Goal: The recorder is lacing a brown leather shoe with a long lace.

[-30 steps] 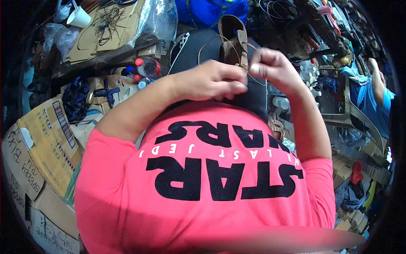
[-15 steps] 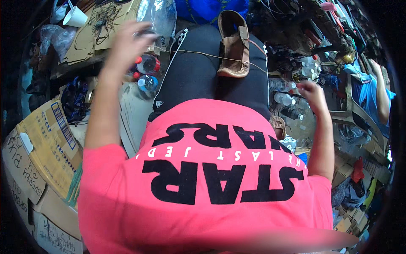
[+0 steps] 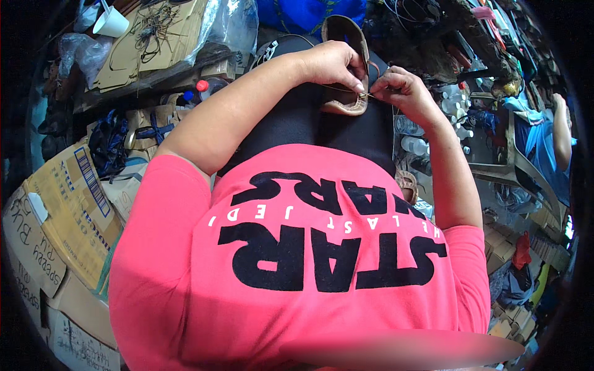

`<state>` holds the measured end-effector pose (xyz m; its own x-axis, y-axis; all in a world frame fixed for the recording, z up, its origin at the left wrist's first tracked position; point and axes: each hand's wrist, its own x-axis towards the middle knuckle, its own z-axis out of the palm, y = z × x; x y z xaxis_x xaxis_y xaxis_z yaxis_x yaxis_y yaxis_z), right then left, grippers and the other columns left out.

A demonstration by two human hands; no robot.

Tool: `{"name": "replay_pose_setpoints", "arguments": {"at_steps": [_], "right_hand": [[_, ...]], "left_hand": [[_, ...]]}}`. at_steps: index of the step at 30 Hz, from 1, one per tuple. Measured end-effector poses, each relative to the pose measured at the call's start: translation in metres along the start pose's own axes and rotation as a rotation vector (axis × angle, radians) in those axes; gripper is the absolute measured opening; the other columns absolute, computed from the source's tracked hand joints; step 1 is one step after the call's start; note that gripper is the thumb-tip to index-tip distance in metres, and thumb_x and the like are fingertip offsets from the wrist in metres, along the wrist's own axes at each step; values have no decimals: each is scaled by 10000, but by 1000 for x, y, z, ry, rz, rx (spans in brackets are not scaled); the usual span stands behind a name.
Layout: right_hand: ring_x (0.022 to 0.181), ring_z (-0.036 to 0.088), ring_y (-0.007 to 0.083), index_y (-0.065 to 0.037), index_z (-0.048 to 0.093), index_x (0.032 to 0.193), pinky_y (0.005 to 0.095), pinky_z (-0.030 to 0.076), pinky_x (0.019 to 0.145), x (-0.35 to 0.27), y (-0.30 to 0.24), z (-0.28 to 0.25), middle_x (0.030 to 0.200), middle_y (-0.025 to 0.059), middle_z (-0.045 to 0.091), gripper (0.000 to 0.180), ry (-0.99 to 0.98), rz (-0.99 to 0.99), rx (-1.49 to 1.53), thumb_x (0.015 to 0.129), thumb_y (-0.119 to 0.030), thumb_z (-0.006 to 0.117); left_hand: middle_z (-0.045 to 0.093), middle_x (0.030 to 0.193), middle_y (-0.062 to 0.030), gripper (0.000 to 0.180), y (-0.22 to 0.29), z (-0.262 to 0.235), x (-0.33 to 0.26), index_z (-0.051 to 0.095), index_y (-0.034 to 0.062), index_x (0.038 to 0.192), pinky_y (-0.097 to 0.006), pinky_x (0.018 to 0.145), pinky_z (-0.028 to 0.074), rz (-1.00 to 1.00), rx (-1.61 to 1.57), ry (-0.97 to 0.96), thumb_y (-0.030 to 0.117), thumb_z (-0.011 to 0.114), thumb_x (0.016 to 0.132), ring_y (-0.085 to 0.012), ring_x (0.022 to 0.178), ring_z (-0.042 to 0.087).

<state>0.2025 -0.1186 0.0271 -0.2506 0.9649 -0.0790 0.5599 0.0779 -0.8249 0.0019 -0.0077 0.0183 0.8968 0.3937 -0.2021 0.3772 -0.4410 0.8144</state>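
A brown leather moccasin-style shoe (image 3: 344,107) lies lengthwise across my thighs, its opening upward and its rim stitched. My left hand (image 3: 334,65) reaches over it from the left, with thumb and fingers closed at the shoe's right edge. What they pinch is partly hidden by the fingers. Close by on the right, my right hand (image 3: 403,91) pinches a thin tan thread (image 3: 371,95) just off that same edge. The fingertips of both hands are a short gap apart. A stretch of thread also shows under my left hand, across the shoe.
Plastic bottles (image 3: 413,145) stand beside my right leg, next to another brown shoe (image 3: 406,184). To the left lie cardboard sheets (image 3: 127,65) with tangled cord, a white cup (image 3: 111,23) and a yellow carton (image 3: 74,204). Another person's arm (image 3: 561,139) shows at far right.
Both hands were spread wide, the thread stretched across the shoe and a dark object in my left hand. They have come together at the shoe's right edge.
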Motion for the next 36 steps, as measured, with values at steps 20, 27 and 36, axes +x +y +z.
{"name": "replay_pose_setpoints", "arguments": {"at_steps": [20, 27, 36], "right_hand": [[859, 600, 306, -69, 659, 830, 388, 461, 778, -2, -71, 22, 873, 133, 581, 137, -93, -228, -942, 754, -23, 554], [809, 617, 336, -117, 709, 914, 389, 500, 737, -3, -37, 11, 856, 141, 608, 160, -7, -89, -394, 760, -99, 668], [674, 581, 169, -56, 669, 955, 293, 465, 662, -8, -21, 21, 749, 71, 628, 230, 71, 52, -78, 805, -227, 704]], "left_hand": [[632, 986, -108, 282, -2, 2, -2, 705, 73, 991, -322, 849, 472, 104, 173, -87, 72, 713, 709, -238, 958, 621], [633, 942, -91, 266, -5, -1, 0, 710, 64, 868, -321, 788, 496, 131, 100, 106, 114, 773, 614, -232, 903, 629], [563, 1124, -140, 485, 10, 26, -48, 569, 46, 1130, -388, 880, 466, 119, 290, 572, 185, 745, 701, -324, 1022, 569]]}}
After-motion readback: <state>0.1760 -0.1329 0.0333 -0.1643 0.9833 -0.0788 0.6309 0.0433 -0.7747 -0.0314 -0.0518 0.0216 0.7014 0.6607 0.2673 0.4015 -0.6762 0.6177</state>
